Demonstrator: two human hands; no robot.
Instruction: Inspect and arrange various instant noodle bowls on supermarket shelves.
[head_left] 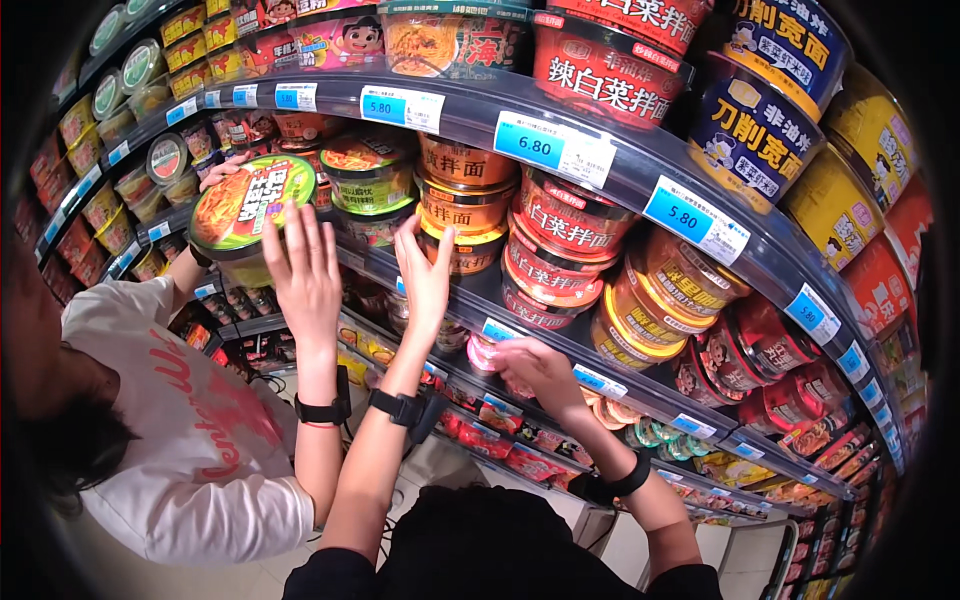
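From where I stand, the fingers of the person's left hand [428,280] are open and spread, tips up, thumb parted from the rest, in front of a stack of yellow-orange tubs [468,212]; whether they touch the lowest one I cannot tell. The right hand [540,375] sits lower and further right, its fingers bent and pointing left, just beside a small pink container [482,353] near the edge of the shelf below; I can't make out if they have hold of it. Both wrists wear black bands [402,408]. The yellow-orange tubs stand on the middle shelf, between green tubs [368,190] on the left and stacked red tubs [560,262] on the right, with gold tubs [650,305] tilted beyond those. To the left, a co-worker in a white T-shirt [190,440] has both hands on a large green-lidded tub [252,205], one hand [305,265] with its fingers laid against the near side, the other [222,172] at the far edge. Above, the upper shelf edge carries blue-and-white price tags [697,218], and over it stand more red bowls [608,78] and dark purple bowls [752,128].
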